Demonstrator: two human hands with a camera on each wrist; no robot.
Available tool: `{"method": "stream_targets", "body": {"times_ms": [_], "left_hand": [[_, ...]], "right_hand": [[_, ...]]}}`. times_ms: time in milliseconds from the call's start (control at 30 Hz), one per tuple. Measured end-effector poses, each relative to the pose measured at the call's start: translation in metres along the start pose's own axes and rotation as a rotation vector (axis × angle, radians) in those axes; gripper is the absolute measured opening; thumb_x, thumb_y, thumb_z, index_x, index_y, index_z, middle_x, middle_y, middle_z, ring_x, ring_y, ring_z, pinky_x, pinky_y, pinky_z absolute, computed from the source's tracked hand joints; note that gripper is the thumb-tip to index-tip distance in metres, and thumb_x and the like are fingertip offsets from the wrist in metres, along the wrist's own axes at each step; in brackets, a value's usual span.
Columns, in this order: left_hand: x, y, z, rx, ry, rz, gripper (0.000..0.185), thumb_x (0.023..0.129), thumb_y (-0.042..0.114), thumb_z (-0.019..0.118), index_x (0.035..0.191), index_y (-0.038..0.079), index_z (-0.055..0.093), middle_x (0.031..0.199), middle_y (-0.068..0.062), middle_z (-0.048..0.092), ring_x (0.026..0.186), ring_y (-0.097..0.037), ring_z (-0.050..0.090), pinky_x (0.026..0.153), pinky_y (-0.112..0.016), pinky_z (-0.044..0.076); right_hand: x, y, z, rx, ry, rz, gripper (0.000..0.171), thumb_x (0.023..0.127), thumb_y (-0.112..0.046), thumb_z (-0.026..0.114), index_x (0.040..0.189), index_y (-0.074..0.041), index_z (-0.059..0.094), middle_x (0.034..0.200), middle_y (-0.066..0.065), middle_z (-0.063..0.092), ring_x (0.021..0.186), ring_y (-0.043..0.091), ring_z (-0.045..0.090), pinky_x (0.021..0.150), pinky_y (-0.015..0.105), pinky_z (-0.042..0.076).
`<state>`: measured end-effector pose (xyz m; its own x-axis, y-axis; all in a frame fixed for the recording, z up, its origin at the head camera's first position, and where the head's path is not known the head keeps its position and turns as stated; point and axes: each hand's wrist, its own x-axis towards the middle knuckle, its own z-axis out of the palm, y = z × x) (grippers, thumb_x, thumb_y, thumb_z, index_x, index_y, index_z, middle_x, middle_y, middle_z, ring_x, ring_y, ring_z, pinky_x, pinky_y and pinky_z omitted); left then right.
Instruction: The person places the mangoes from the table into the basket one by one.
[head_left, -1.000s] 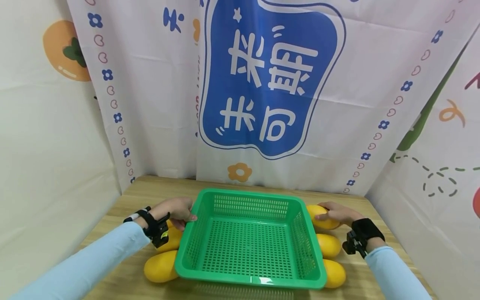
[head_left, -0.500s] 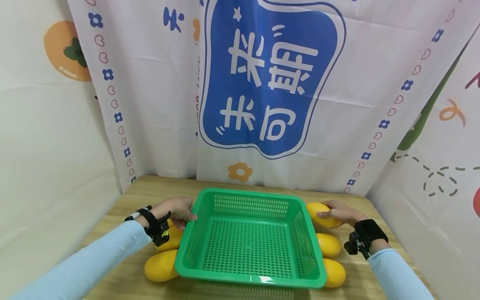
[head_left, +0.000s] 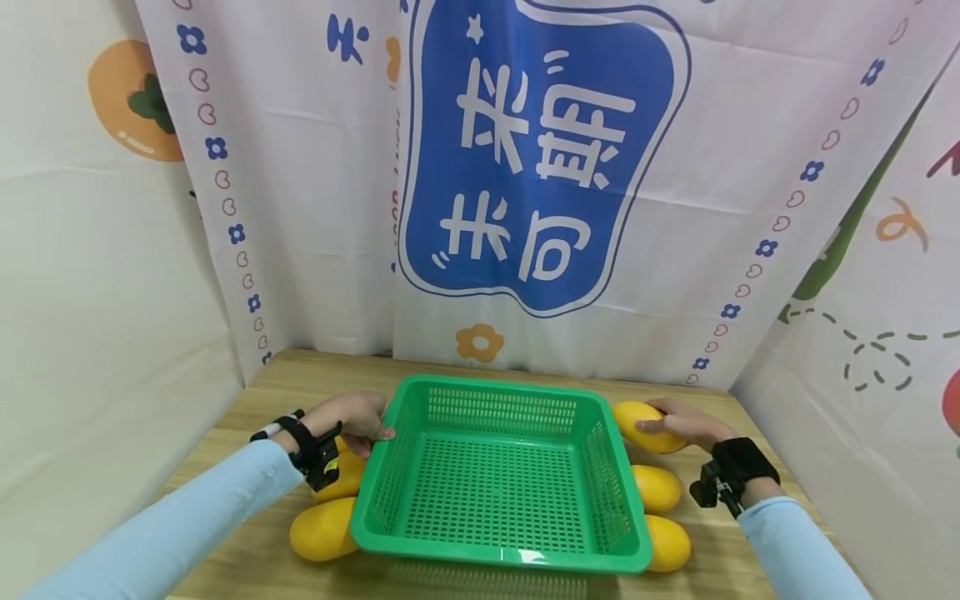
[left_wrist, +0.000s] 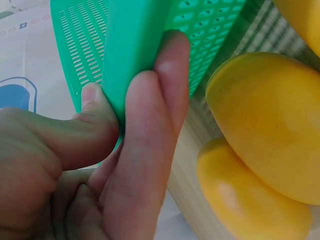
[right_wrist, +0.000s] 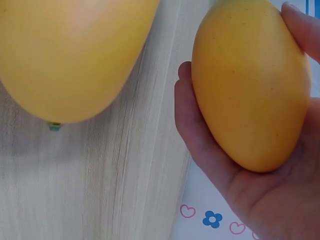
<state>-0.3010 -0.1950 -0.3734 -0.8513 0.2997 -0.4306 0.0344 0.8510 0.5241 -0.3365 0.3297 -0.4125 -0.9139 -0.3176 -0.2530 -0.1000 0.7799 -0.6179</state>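
**Right hand on a mango, left hand on the basket rim**

Your right hand [head_left: 686,423] has its fingers curled round the far mango [head_left: 643,414] on the right side of the green basket [head_left: 495,475]. The right wrist view shows the fruit [right_wrist: 250,85] lying in your palm, thumb on one side and fingertips over the far end, and lifted a little above the wood of the table [right_wrist: 100,190]. It sits just beside the basket's far right corner.

Your left hand [head_left: 352,421] grips the basket's left rim near the far corner. In the left wrist view your thumb [left_wrist: 95,107] presses the inner face of the rim and your fingers [left_wrist: 150,125] wrap the outer face, so the green wall is pinched between them.

Outward from the right hand, two more mangoes lie on the table along the basket's right side: the middle one [head_left: 656,487] just beside the wall, the near one [head_left: 667,543] at the front right corner. On the left, one mango [head_left: 341,477] lies under your left wrist against the basket wall, and another [head_left: 324,529] lies nearer you, at the front left corner. The basket itself rests on the wooden table [head_left: 300,375], its perforated floor bare. Behind the table hangs a printed cloth backdrop [head_left: 540,150] with a blue panel.
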Motion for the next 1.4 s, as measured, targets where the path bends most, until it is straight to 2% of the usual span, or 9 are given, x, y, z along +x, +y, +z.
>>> {"method": "stream_targets", "body": {"times_ms": [300, 600, 800, 1033, 1400], "left_hand": [[-0.001, -0.002, -0.002, 0.023, -0.013, 0.023, 0.025, 0.101, 0.014, 0.059, 0.079, 0.005, 0.070, 0.055, 0.001, 0.050, 0.044, -0.007, 0.051, 0.046, -0.016, 0.049], [-0.003, -0.002, -0.004, 0.026, -0.004, 0.046, 0.025, 0.101, 0.014, 0.059, 0.081, 0.005, 0.070, 0.058, -0.001, 0.056, 0.045, -0.007, 0.053, 0.046, -0.016, 0.051], [-0.004, -0.002, -0.003, 0.029, -0.002, 0.042, 0.025, 0.101, 0.015, 0.059, 0.080, 0.005, 0.070, 0.059, -0.002, 0.058, 0.046, -0.007, 0.054, 0.047, -0.017, 0.052], [-0.002, -0.001, -0.003, 0.027, -0.005, 0.043, 0.025, 0.101, 0.014, 0.059, 0.080, 0.005, 0.070, 0.060, -0.003, 0.059, 0.046, -0.007, 0.055, 0.048, -0.017, 0.052], [-0.002, -0.002, -0.001, 0.004, -0.009, 0.038, 0.021, 0.101, 0.013, 0.059, 0.085, 0.005, 0.070, 0.065, -0.005, 0.064, 0.048, -0.008, 0.056, 0.048, -0.017, 0.052]], "right_hand": [[-0.002, -0.003, 0.001, 0.054, -0.019, 0.010, 0.064, 0.095, -0.035, 0.064, 0.138, 0.008, 0.046, 0.106, 0.012, 0.059, 0.092, 0.023, 0.054, 0.078, 0.032, 0.046], [-0.005, -0.006, -0.003, 0.058, -0.022, 0.011, 0.065, 0.097, -0.036, 0.062, 0.139, 0.010, 0.043, 0.107, 0.013, 0.059, 0.094, 0.024, 0.055, 0.078, 0.033, 0.048], [-0.010, -0.010, -0.009, 0.061, -0.018, 0.038, 0.070, 0.098, -0.038, 0.060, 0.142, 0.011, 0.037, 0.117, 0.017, 0.057, 0.101, 0.026, 0.055, 0.084, 0.037, 0.052], [-0.009, -0.009, -0.014, 0.105, -0.017, 0.002, 0.061, 0.099, -0.036, 0.059, 0.138, 0.007, 0.042, 0.112, 0.016, 0.056, 0.098, 0.025, 0.055, 0.083, 0.036, 0.056], [-0.015, -0.019, -0.018, 0.061, -0.016, -0.063, 0.054, 0.100, -0.035, 0.057, 0.136, 0.005, 0.046, 0.113, 0.016, 0.054, 0.100, 0.025, 0.052, 0.083, 0.034, 0.048]]}}
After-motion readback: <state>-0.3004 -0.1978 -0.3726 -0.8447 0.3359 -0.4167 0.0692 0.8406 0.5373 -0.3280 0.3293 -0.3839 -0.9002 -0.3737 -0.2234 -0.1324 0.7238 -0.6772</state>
